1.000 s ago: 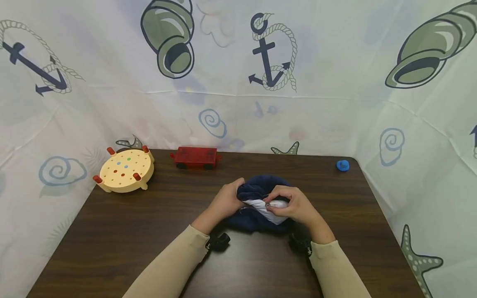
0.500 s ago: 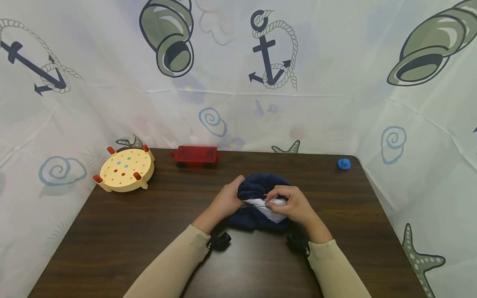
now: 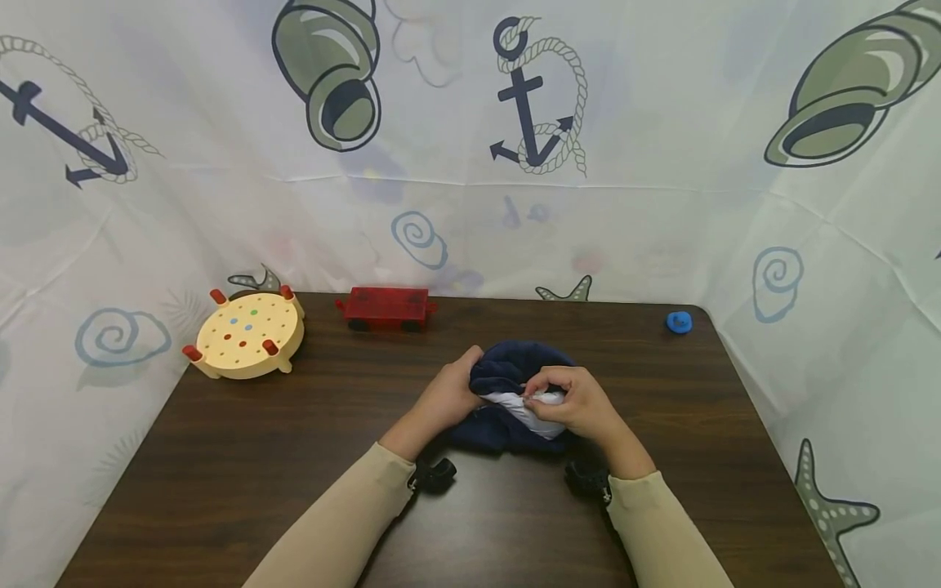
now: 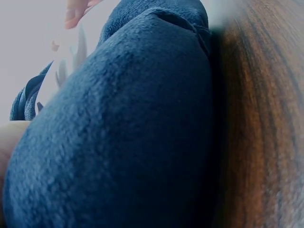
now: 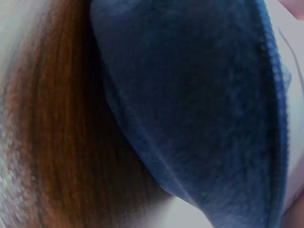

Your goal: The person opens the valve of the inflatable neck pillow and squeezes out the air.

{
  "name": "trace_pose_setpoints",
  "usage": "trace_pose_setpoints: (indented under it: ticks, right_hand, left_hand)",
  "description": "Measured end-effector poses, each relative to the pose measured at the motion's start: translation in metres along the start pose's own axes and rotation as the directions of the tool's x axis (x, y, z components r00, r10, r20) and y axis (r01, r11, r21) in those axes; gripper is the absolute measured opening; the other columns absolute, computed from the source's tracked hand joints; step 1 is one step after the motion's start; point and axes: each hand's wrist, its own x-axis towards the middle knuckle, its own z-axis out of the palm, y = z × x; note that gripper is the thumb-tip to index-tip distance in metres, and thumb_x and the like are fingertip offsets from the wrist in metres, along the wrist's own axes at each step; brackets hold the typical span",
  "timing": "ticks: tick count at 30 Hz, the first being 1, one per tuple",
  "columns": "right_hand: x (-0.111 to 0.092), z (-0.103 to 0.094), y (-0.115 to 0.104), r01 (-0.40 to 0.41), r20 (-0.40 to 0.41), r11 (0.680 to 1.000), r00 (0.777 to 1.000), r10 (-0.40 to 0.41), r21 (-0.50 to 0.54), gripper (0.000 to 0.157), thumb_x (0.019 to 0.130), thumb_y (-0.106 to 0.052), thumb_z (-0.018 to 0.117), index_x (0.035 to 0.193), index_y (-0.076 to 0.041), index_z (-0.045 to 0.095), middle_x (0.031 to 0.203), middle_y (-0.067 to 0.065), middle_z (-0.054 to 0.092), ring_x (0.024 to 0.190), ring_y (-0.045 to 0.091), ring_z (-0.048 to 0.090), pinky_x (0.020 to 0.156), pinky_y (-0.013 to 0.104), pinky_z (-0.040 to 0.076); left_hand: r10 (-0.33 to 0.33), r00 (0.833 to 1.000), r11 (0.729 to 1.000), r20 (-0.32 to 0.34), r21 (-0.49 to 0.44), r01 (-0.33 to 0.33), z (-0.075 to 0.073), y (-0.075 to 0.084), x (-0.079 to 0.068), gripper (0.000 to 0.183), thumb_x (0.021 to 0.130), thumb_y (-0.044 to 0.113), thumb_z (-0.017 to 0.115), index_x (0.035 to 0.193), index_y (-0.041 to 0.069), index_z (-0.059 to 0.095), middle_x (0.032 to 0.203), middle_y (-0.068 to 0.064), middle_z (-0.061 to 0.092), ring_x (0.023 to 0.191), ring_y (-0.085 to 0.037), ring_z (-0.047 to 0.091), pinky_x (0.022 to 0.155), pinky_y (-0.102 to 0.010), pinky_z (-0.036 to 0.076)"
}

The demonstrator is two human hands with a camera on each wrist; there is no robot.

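Note:
A navy fleece pillow (image 3: 515, 437) lies on the table in front of me, with a gap in its cover showing a smooth white inner (image 3: 542, 426). My left hand (image 3: 450, 395) grips the cover at its left side, thumb on top. Over the gap, my right hand (image 3: 577, 402) pinches a small part at the white inner between thumb and fingertips; I cannot tell exactly what it is. Navy fleece (image 4: 118, 133) fills most of the left wrist view, with fingertips (image 4: 73, 16) at the white material above. A toothed zipper edge (image 5: 278, 95) runs along the cover in the right wrist view.
A cream round pegboard toy (image 3: 246, 335) with red pegs sits at the back left of the dark wooden table (image 3: 331, 367). Beside it stands a red toy wagon (image 3: 387, 307). A small blue knobbed piece (image 3: 680, 322) lies near the back right corner. Printed fabric hangs behind.
My right hand has shifted slightly left and its fingertips have closed over the small round part seen a second ago. The left hand keeps its grip on the pillow.

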Motion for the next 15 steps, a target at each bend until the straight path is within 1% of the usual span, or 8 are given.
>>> trace_pose_setpoints:
  ticks: [9,15]
  right_hand:
    - [0.0000,0.0005,0.0012,-0.021,-0.008,1.000,1.000,0.021,-0.002,0.021,0.087,0.002,0.086,0.096,-0.016,0.081,0.089,0.010,0.076,0.084,0.013,0.067,0.080,0.022,0.056]
    - [-0.0015,0.0003,0.0049,-0.048,-0.009,0.999,0.999,0.048,0.004,0.018,0.088,-0.001,0.087,0.096,-0.015,0.080,0.090,0.012,0.075,0.083,0.013,0.067,0.080,0.023,0.056]
  left_hand:
    - [0.015,1.000,1.000,0.002,-0.005,-0.014,0.0017,-0.0041,0.0011,0.047,0.085,0.028,0.093,0.114,0.019,0.057,0.100,-0.003,0.075,0.087,-0.022,0.068,0.079,-0.041,0.054]
    - [0.016,1.000,1.000,-0.001,-0.017,-0.016,0.0027,-0.0052,0.0005,0.044,0.086,0.025,0.092,0.113,0.019,0.057,0.099,-0.002,0.074,0.087,-0.021,0.067,0.078,-0.041,0.054]
